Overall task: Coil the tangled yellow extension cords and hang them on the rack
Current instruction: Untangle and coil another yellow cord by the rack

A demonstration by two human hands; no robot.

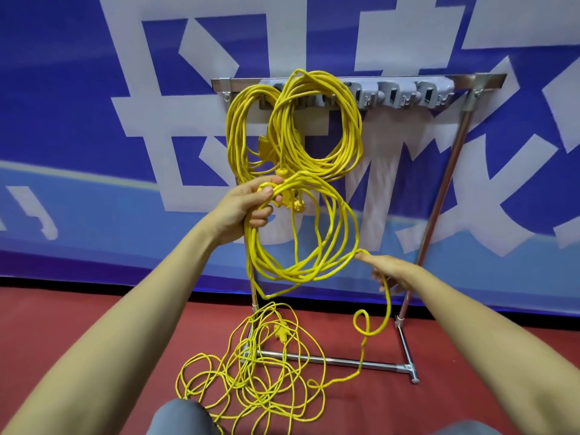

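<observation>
Two hung coils (353, 127) were draped over the left hooks of the rack (470, 79), which suggests the task was partly done.

The left hand (248, 204) was raised in front of the rack. Its thumb and fingers (262, 215) were curled tight round the gathered top of a partial coil (301, 273), evidently so the loops could hang free and keep an even size.

The right hand (389, 271) was lower and out to the side, its fingers loosely curled about a single feeding strand (388, 306). This strand ran from the coil across the fingertips, through the palm and down. The loose hold appeared meant to let the cord slide.

The remaining tangled cord (251, 368) lay on the red floor (470, 356) at the rack's base, below both hands.
</observation>
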